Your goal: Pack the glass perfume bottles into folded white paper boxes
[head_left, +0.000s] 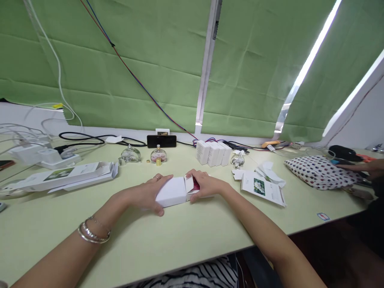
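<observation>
On the table, my left hand (153, 195) is wrapped round the left end of a plain white box (172, 192). My right hand (203, 185) grips a white carton (189, 185) with a flap and a dark red patch; fingers cover much of it. The two pieces meet end to end in line; whether one sits inside the other I cannot tell. Behind them stand a round glass perfume bottle (158, 153) with pinkish contents, a small gold cap (158, 162) before it, and a clear perfume bottle (131, 154).
Several small white boxes (213, 153) stand in a row behind my right hand, near another small bottle (238, 160). Flattened cartons lie left (72, 175) and right (262, 188). A patterned pouch (318, 171), with another person's hand (367, 168) on it, lies far right. A phone (162, 141) leans at the back.
</observation>
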`<state>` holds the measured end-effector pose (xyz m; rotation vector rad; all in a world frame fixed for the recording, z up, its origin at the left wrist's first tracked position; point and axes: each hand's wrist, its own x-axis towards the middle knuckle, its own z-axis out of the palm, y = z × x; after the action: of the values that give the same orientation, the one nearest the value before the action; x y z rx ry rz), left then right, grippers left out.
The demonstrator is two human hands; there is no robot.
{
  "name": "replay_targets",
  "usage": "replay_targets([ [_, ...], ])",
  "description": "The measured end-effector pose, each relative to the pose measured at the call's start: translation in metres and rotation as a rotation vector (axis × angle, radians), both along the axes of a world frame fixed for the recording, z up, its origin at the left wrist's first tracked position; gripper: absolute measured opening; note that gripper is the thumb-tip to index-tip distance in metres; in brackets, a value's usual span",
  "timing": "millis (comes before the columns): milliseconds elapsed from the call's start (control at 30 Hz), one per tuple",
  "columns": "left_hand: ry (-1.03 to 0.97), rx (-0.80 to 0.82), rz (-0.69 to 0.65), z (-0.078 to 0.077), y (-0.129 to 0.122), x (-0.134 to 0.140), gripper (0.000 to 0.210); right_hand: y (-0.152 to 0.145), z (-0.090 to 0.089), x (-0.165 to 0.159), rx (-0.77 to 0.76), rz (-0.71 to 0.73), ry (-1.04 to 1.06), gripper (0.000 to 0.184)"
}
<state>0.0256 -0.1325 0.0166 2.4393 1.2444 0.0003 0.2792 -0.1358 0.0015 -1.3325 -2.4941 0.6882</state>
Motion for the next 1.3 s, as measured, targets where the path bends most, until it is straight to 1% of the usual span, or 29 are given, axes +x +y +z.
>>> replay_targets([
  [167, 0.046, 0.057, -0.013, 0.0055, -0.0057, 0.0039, 0.087, 0.0003, 0.0023, 0.0007, -0.001, 0.029, 0.005, 0.079],
  [233, 0.065, 0.078, -0.005, 0.0067, -0.0069, 0.0044, 0.085, 0.0006, 0.0032, 0.0008, -0.007, 0.033, -0.001, 0.079],
  [433, 0.061, 0.116, 0.001, 0.0081, -0.0055, 0.0033, 0.085, 0.0022, 0.0013, 0.0014, -0.002, 0.032, 0.005, 0.080],
  [667, 0.010, 0.081, 0.007, 0.0057, -0.0041, 0.0027, 0.085, 0.0014, 0.0031, 0.0007, 0.001, 0.041, 0.021, 0.078],
  [933, -0.065, 0.045, 0.043, -0.0002, 0.0013, 0.0005, 0.095, 0.0050, 0.0019, 0.0046, -0.018, 0.058, 0.069, 0.078],
  [1067, -0.098, 0.051, 0.033, -0.0009, 0.0029, -0.0009, 0.095, 0.0044, 0.0026, 0.0037, -0.021, 0.059, 0.101, 0.077],
  [1300, -0.103, 0.057, -0.009, 0.0019, 0.0007, -0.0008, 0.090, 0.0022, 0.0046, 0.0024, 0.004, 0.015, 0.087, 0.079],
])
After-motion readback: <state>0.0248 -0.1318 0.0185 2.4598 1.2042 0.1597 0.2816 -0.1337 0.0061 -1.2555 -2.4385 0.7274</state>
